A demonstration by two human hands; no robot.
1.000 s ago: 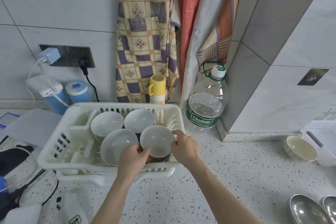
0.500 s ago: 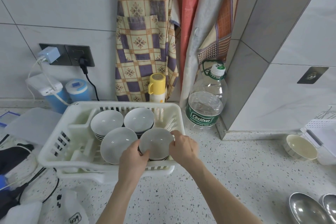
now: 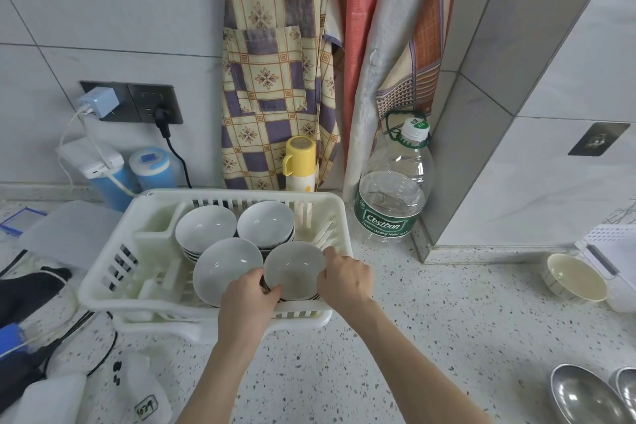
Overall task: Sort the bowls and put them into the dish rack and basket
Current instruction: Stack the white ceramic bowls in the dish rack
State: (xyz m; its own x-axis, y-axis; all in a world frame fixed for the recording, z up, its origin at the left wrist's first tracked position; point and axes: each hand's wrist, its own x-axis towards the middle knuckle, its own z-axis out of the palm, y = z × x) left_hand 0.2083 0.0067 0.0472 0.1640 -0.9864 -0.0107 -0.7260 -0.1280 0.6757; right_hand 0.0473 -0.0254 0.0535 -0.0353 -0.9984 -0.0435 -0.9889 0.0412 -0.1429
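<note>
Partly hidden: bowl stack [image 3: 294,268] under both hands.

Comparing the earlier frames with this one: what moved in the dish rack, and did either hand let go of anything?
The front-right stack of bowls has sunk lower into the white dish rack; a second ago it sat higher, with more of the dark lower bowls showing. Neither hand let go: the left hand and right hand still grip its rim on either side. The other three stacks, the cream bowl and the water bottle stayed put.
</note>
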